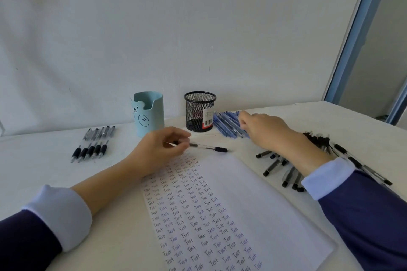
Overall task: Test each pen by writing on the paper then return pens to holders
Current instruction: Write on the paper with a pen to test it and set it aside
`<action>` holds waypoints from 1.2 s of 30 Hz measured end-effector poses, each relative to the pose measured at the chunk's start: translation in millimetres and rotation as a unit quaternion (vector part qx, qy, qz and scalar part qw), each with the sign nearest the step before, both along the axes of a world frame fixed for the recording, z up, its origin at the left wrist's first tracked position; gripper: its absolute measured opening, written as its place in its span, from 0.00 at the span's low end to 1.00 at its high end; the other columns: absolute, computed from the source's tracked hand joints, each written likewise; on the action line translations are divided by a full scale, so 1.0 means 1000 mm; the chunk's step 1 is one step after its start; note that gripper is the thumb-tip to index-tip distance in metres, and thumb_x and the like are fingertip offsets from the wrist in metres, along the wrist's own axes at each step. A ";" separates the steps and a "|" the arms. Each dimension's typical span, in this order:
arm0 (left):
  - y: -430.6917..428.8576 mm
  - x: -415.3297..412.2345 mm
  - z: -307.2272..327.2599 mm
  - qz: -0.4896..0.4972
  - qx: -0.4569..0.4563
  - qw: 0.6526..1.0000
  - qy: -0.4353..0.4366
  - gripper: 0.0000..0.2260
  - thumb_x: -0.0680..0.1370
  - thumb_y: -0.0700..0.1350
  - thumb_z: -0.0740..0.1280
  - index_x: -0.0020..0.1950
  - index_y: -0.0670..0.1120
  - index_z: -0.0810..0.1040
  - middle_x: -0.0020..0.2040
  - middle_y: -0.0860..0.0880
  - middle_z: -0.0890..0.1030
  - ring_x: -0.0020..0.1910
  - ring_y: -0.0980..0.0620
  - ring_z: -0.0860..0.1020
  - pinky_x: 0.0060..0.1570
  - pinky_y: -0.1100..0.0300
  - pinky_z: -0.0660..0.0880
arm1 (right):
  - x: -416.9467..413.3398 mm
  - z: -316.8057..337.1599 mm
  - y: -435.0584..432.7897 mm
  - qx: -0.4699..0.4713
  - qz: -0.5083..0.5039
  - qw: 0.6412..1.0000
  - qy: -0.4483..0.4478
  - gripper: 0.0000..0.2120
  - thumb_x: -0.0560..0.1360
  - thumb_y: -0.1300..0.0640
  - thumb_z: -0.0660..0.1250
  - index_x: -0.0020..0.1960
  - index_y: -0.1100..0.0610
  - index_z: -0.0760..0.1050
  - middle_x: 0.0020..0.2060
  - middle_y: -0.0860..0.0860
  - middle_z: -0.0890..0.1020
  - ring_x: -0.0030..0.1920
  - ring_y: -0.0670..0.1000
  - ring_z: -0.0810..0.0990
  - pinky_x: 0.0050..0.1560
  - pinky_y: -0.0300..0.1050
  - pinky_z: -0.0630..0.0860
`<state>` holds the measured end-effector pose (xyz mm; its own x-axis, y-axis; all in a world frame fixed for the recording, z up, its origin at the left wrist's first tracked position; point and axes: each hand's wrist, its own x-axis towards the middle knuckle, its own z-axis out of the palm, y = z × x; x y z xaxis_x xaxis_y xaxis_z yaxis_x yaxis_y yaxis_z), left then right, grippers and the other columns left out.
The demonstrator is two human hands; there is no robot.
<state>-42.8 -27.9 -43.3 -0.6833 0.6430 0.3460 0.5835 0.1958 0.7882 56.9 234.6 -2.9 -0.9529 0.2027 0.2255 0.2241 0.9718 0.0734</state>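
Head view: your left hand (pixel 163 149) pinches the clear-barrelled black-grip pen (pixel 207 148) by its slick tail; likely light and stiff, so regrip at the rubber. Your right hand (pixel 264 130) touches the blue plastic pens (pixel 226 124), grasp unclear.

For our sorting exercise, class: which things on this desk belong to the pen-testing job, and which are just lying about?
Job: paper, clear pen, blue pens, loose black pens, row of black pens, bear holder, mesh holder.
Just there: blue door frame, wall.
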 end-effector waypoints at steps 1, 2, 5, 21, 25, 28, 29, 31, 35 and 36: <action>-0.001 0.000 0.005 -0.003 0.045 0.997 -0.065 0.09 0.74 0.42 0.72 0.54 0.49 0.81 0.47 0.50 0.85 0.47 0.55 0.82 0.51 0.67 0.78 | 0.000 0.000 -0.005 -0.021 0.033 0.999 0.032 0.08 0.80 0.66 0.55 0.51 0.53 0.62 0.37 0.44 0.70 0.38 0.52 0.70 0.30 0.44 0.58; -0.002 -0.002 0.010 -0.006 0.095 0.988 -0.122 0.11 0.73 0.42 0.72 0.54 0.47 0.81 0.48 0.47 0.85 0.49 0.52 0.82 0.52 0.64 0.78 | -0.001 -0.001 -0.011 -0.032 0.065 0.995 0.062 0.06 0.82 0.63 0.55 0.51 0.54 0.62 0.35 0.43 0.68 0.36 0.51 0.68 0.30 0.45 0.59; -0.009 -0.006 0.028 -0.011 0.260 0.929 -0.263 0.14 0.71 0.41 0.71 0.55 0.40 0.78 0.48 0.43 0.84 0.51 0.46 0.83 0.48 0.61 0.80 | -0.003 -0.004 -0.026 -0.044 0.142 0.983 0.108 0.03 0.83 0.56 0.54 0.51 0.53 0.65 0.35 0.44 0.69 0.37 0.52 0.68 0.38 0.48 0.61; -0.128 -0.111 0.023 0.374 0.055 0.921 -0.090 0.07 0.74 0.45 0.75 0.45 0.41 0.82 0.37 0.45 0.83 0.32 0.57 0.82 0.42 0.64 0.80 | 0.003 -0.024 -0.082 -0.128 0.241 0.962 0.025 0.20 0.83 0.49 0.52 0.74 0.39 0.58 0.57 0.48 0.76 0.56 0.49 0.76 0.55 0.49 0.76; -0.132 -0.109 0.024 0.408 -0.042 0.912 -0.005 0.09 0.74 0.47 0.74 0.40 0.42 0.83 0.34 0.48 0.82 0.37 0.52 0.81 0.48 0.59 0.75 | 0.010 -0.020 -0.092 -0.035 0.227 0.973 0.037 0.25 0.80 0.36 0.48 0.75 0.31 0.46 0.42 0.44 0.78 0.44 0.41 0.75 0.50 0.46 0.72; -0.133 -0.108 0.024 0.416 -0.096 0.904 0.038 0.09 0.74 0.47 0.73 0.40 0.41 0.83 0.32 0.49 0.80 0.41 0.51 0.78 0.45 0.60 0.69 | 0.012 -0.019 -0.094 -0.092 0.206 0.974 -0.004 0.36 0.72 0.26 0.54 0.76 0.35 0.52 0.31 0.45 0.73 0.34 0.37 0.68 0.58 0.44 0.67; -0.134 -0.108 0.023 0.416 -0.108 0.902 0.045 0.09 0.74 0.46 0.73 0.40 0.41 0.83 0.31 0.50 0.80 0.41 0.51 0.77 0.44 0.60 0.68 | 0.012 -0.020 -0.093 -0.113 0.199 0.973 -0.005 0.38 0.69 0.24 0.56 0.75 0.36 0.55 0.29 0.45 0.73 0.33 0.38 0.68 0.57 0.42 0.67; -0.134 -0.108 0.020 0.413 -0.125 0.900 0.057 0.09 0.74 0.46 0.73 0.41 0.40 0.83 0.31 0.50 0.79 0.41 0.51 0.77 0.44 0.60 0.68 | 0.011 -0.020 -0.092 -0.141 0.200 0.970 0.006 0.35 0.68 0.24 0.59 0.71 0.38 0.61 0.28 0.45 0.73 0.32 0.38 0.68 0.48 0.38 0.66; -0.134 -0.110 0.017 0.410 -0.137 0.899 0.067 0.09 0.73 0.48 0.74 0.39 0.43 0.81 0.35 0.49 0.80 0.36 0.52 0.76 0.41 0.57 0.73 | 0.007 -0.022 -0.088 -0.193 0.235 0.952 0.043 0.25 0.70 0.31 0.66 0.60 0.42 0.68 0.25 0.44 0.71 0.31 0.43 0.69 0.42 0.39 0.65; -0.134 -0.110 0.017 0.410 -0.136 0.899 0.067 0.10 0.73 0.47 0.74 0.39 0.42 0.81 0.35 0.48 0.81 0.34 0.51 0.77 0.41 0.56 0.76 | 0.006 -0.022 -0.087 -0.217 0.247 0.943 0.050 0.25 0.69 0.31 0.67 0.60 0.43 0.68 0.25 0.42 0.71 0.30 0.43 0.70 0.42 0.40 0.67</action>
